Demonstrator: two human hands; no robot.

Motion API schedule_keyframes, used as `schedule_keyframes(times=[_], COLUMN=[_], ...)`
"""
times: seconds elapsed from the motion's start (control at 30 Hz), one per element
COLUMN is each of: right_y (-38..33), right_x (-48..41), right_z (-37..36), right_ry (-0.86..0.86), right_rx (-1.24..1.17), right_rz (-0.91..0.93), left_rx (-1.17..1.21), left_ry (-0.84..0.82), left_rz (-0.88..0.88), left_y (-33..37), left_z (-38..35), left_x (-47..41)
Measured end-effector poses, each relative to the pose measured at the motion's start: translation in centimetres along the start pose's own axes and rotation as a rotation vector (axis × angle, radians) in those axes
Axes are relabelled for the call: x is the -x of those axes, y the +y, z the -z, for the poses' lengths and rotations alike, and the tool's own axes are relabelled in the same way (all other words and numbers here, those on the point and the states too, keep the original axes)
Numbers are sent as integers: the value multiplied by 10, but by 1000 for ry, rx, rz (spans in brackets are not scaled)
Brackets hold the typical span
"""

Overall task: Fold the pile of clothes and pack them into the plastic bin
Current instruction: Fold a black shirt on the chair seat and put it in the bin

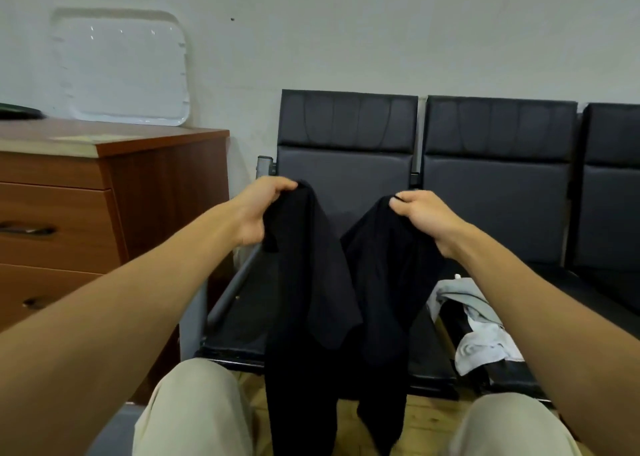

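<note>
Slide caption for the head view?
Left hand and right hand hold a black fabric garment up before dark padded bench seats; crumpled grey clothes lie on one seat.

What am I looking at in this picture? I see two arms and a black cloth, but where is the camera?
There is no machine here. A person wears the camera on the head, so the single picture looks forward and down at their own arms. The left hand and the right hand each grip an upper edge of one black garment, which hangs down between the knees. In front stands a row of dark padded seats. On a seat at the right lies a pile of clothes, grey, white and black. At the left is a wooden drawer cabinet, and a white plastic tray or lid leans on the wall behind it. No bin is in view.
</note>
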State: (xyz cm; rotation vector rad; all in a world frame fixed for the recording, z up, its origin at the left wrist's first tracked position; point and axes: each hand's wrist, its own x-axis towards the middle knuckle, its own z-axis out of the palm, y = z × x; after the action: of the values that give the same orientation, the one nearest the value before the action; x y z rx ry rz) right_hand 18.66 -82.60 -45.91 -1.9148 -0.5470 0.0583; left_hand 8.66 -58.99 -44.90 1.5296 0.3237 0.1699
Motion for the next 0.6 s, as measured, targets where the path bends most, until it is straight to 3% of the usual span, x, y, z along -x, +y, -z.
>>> schedule_keyframes(times=[0.07, 0.13, 0.37, 0.5, 0.6], right_y=[21, 39, 65, 68, 67], right_x=[-5, -5, 7, 9, 11], right_z=[5, 14, 25, 18, 13], right_ry=[136, 214, 284, 186, 153], right_rx=[353, 550, 994, 987, 928], right_rz=[39, 46, -119, -162, -173], left_rx=[-325, -641, -1001, -1026, -1074], left_ry=[205, 307, 330, 342, 161], left_rz=[-52, -134, -166, -137, -86], left_y=[-16, -31, -64, -79, -89], left_z=[16, 30, 53, 56, 55], left_x=[-15, -28, -38, -42, -42])
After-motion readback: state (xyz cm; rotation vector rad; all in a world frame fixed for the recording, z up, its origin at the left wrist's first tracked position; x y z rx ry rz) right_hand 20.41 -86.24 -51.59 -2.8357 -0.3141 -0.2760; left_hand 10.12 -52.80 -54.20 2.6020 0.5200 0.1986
